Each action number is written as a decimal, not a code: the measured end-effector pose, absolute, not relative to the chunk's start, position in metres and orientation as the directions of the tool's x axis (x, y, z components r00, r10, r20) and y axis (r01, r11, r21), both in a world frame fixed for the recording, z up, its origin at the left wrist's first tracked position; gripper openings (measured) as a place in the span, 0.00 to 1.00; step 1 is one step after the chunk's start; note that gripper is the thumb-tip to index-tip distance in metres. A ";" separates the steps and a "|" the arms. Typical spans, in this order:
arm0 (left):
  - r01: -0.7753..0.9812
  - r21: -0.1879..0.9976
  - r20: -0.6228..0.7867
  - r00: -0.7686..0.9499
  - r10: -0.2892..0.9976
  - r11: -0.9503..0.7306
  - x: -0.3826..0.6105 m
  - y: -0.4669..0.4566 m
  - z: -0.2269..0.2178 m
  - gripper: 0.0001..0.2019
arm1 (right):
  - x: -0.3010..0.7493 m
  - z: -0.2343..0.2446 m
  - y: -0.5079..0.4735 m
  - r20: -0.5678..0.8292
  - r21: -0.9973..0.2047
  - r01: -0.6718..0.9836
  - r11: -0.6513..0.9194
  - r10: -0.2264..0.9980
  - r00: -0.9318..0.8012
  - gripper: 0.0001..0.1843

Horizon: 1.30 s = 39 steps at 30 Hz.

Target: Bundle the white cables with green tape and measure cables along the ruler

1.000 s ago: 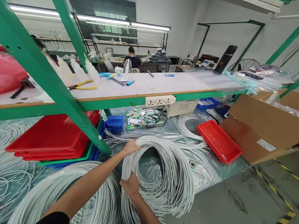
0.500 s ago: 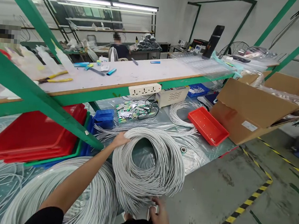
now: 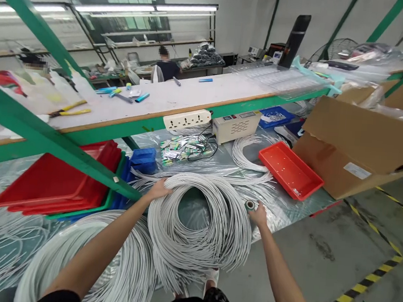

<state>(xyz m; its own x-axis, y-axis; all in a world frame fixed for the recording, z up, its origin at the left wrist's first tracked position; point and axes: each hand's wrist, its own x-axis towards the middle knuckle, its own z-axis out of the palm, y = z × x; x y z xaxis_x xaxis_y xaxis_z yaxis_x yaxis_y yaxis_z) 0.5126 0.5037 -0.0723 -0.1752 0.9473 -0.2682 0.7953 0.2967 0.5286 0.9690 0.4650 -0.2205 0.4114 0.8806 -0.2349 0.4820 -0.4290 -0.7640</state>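
Note:
A thick coil of whitish-grey cables [image 3: 230,224] lies at the table's front edge, its lower part hanging over. My left hand [image 3: 159,190] is closed around the coil's upper left side. At the coil's right, my right hand [image 3: 258,214] has its fingers on the right side of a small roll of tape [image 3: 250,205], which shows a pale core and a dark outer face. Part of the grip there is hidden. Left of this coil, under my left forearm, lies a second large coil of similar cables [image 3: 132,257].
Stacked red trays [image 3: 57,180] stand left, behind a green post [image 3: 90,165]. A shallow red tray [image 3: 291,170] and cardboard box [image 3: 357,146] are at right. A shelf [image 3: 192,96] with a power strip [image 3: 187,120] runs above. Two people sit beyond.
My right hand has come up from below the coil to the roll of tape at its right. My left hand stays on the coil. The view has shifted slightly.

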 end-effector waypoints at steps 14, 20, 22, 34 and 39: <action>0.759 0.558 -0.289 -0.202 0.936 0.337 0.509 0.491 -0.057 0.38 | 0.972 -0.213 0.457 -0.235 -0.896 0.226 -0.381 0.842 0.486 0.32; 0.777 0.584 -0.077 -0.235 0.969 0.235 0.518 0.475 -0.034 0.33 | 0.936 -0.171 0.418 -0.194 -0.981 -0.069 -0.183 0.860 0.471 0.45; 0.772 0.620 0.066 -0.234 0.970 0.144 0.531 0.461 -0.027 0.26 | 0.915 -0.150 0.401 -0.192 -0.960 -0.257 -0.115 0.934 0.300 0.40; 0.407 0.911 -0.016 0.175 0.984 -0.058 0.615 0.328 0.027 0.35 | 0.793 -0.061 0.333 -0.181 -0.713 -0.597 -0.367 0.919 -0.349 0.31; 0.335 0.942 -0.012 0.068 0.998 -0.011 0.600 0.313 0.025 0.30 | 0.755 -0.039 0.317 -0.318 -0.650 -0.536 -0.539 0.833 -0.453 0.32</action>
